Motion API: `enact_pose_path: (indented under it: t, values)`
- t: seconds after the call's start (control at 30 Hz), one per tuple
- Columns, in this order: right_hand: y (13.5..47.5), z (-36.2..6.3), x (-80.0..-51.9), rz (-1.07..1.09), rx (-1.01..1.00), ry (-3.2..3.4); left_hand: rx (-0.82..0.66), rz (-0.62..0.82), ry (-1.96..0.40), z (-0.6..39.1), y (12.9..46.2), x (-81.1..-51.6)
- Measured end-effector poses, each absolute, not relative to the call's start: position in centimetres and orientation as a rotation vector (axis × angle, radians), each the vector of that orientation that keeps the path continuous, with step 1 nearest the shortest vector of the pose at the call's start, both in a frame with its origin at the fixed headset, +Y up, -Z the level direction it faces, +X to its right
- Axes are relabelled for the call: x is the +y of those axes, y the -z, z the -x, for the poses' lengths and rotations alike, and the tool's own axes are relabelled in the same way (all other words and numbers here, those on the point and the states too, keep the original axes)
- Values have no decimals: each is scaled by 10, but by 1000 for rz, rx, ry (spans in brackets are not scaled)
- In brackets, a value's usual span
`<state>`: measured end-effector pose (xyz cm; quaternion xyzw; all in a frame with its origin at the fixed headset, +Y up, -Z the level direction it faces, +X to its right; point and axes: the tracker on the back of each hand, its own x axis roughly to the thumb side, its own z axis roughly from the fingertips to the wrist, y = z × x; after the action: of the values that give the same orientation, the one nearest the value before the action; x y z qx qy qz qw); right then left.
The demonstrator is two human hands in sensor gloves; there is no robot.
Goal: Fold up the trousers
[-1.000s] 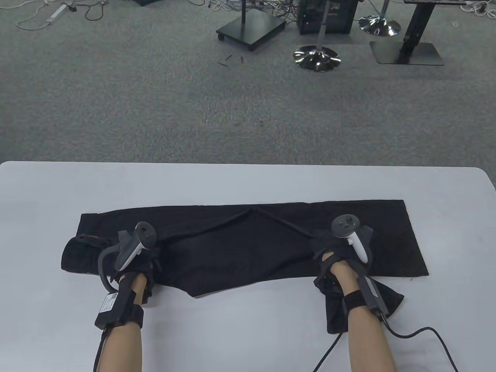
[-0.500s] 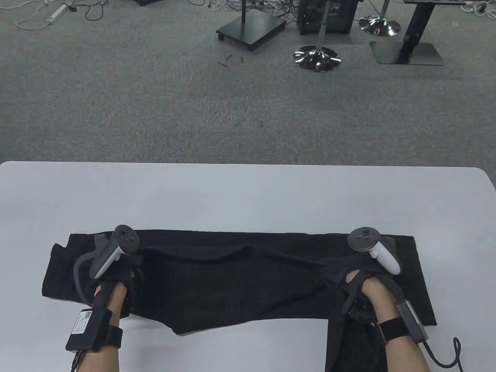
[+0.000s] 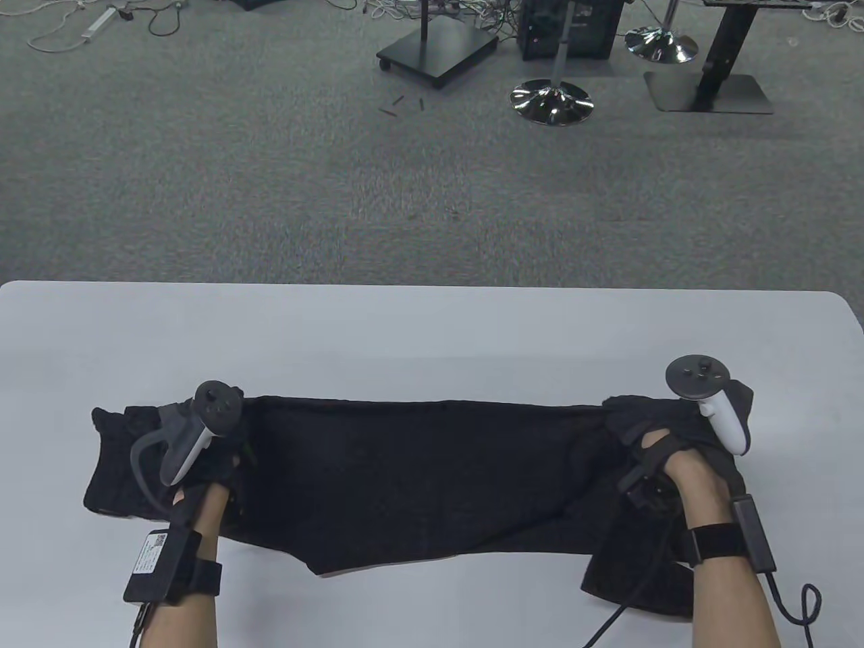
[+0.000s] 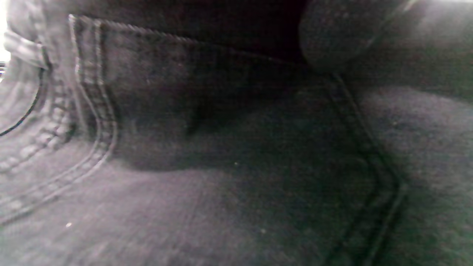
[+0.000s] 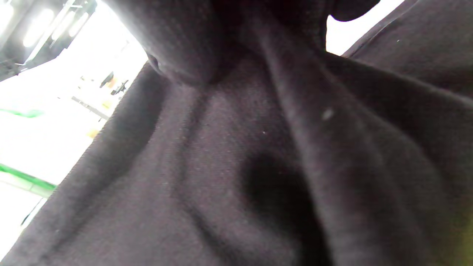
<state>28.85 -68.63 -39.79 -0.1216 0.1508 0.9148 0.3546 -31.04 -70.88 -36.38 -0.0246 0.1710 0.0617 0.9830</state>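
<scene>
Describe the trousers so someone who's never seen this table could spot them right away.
On the white table, look along the near edge: the trousers are a long black denim band stretched sideways between the left hand and right hand. They are the only garment there, dark against the pale top, with pocket stitching showing at the left end.

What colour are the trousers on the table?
Black denim; the trousers show best in the table view.
</scene>
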Motion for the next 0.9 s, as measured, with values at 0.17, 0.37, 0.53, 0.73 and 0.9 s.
enact_pose_path:
  t: [0.17, 0.37, 0.53, 0.73, 0.9]
  values:
    - [397, -292, -707, 368, 354, -2337, 342, 127, -120, 313, 367, -742]
    - [379, -295, -707, 306, 439, -2424, 348, 200, -77, 306, 369, -764]
    - [360, -275, -726, 324, 739, -2679, 354, 189, -39, 301, 366, -765]
    - [354, -259, -761, 407, 800, -2808, 341, 150, -78, 307, 358, -762]
    - [360, -257, -766, 487, 644, -2853, 355, 112, -119, 315, 356, -754]
